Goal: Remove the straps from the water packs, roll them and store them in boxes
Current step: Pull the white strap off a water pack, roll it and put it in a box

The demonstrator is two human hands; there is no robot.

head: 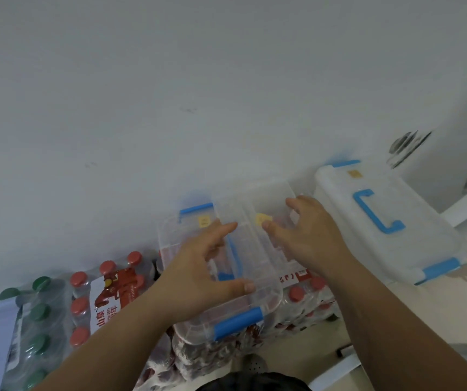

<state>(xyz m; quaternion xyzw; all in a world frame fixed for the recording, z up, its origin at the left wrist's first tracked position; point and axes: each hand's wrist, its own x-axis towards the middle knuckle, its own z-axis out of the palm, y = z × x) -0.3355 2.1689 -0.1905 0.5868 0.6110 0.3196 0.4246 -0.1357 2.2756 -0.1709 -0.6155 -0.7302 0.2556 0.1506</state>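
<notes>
While left hand [198, 266] and right hand [308, 232] spread on clear box [226, 314], contents blurred.

Red-capped water pack [105, 300] label: "山泉"; rest unreadable.

Your left hand [204, 266] and right hand [308, 232] spread over the clear box [187, 232] (blue latches) resting on red-capped water packs [108, 292], a second box [390, 221] just beside.
</notes>
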